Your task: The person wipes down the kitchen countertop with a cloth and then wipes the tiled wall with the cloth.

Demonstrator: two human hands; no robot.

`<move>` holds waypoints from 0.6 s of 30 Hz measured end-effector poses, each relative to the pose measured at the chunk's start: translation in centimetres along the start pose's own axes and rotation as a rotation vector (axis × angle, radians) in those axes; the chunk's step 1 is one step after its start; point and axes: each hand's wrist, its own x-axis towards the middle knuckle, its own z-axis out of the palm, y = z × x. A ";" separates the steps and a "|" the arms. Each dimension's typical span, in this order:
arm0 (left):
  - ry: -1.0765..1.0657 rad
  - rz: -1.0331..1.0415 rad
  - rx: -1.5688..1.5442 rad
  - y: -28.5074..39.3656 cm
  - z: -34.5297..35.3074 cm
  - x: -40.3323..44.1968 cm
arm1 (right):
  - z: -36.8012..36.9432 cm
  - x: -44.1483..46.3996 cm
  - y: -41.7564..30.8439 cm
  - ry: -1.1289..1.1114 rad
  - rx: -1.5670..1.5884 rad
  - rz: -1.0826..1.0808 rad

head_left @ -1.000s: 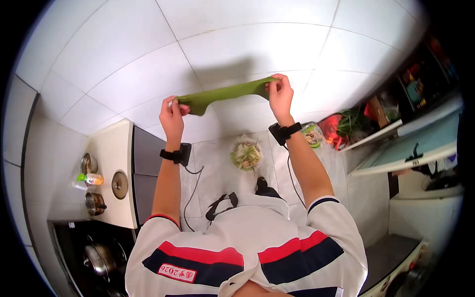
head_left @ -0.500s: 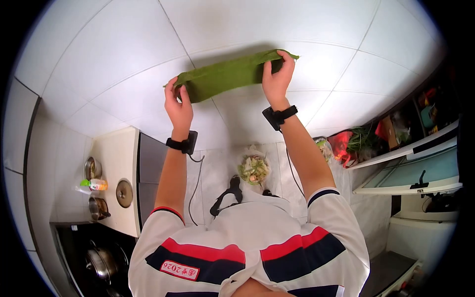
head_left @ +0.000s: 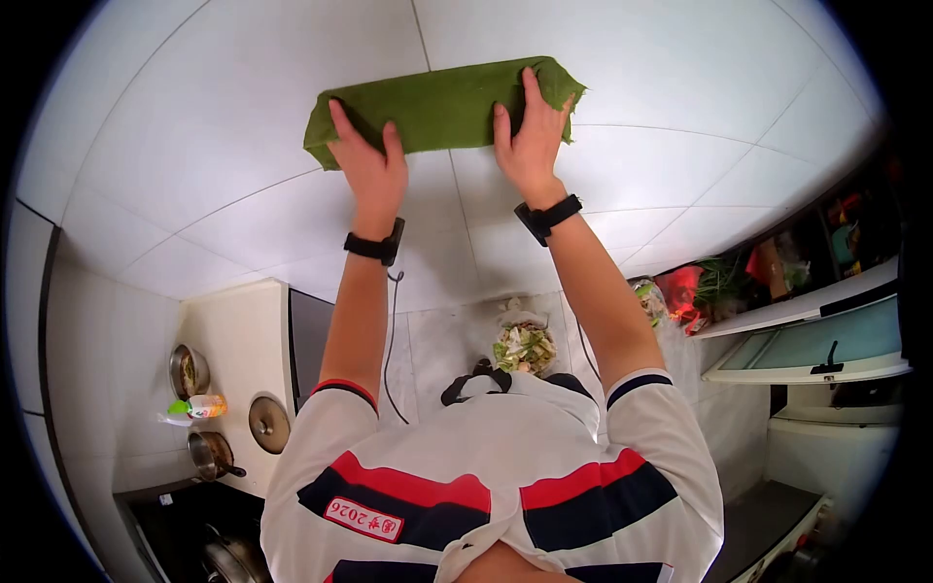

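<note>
A green cloth [head_left: 428, 109] with frayed ends is stretched sideways between my hands, flat in front of the white tiled wall [head_left: 632, 58]. My left hand [head_left: 369, 167] grips its left end, with index finger and thumb apart on the near face and the other fingers partly covered by the cloth. At the right end, my right hand [head_left: 533, 146] holds it the same way, index finger and thumb spread over the front. Both wrists carry black straps with small boxes and cables.
Below stands a bag-lined bin [head_left: 525, 345] of vegetable scraps. A counter [head_left: 243, 321] at left bears metal pots, a bottle [head_left: 206, 406] and a lid [head_left: 269, 424], beside a black stove [head_left: 175, 525]. At right are shelves with a red bag [head_left: 683, 290] and an open cabinet door [head_left: 807, 345].
Both hands have moved up with the green cloth, the left one also slightly right. The cloth now shows a broader, flatter face towards me, and the view has shifted.
</note>
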 end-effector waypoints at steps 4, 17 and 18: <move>-0.186 0.018 0.180 2.4 2.4 0.7 | -0.2 0.2 1.5 -0.176 -0.147 0.097; -0.242 0.355 0.208 9.0 7.2 1.8 | -4.6 2.4 8.6 0.092 -0.134 0.010; -0.215 0.326 0.247 8.9 6.8 2.7 | -4.4 2.6 8.1 0.127 -0.072 0.033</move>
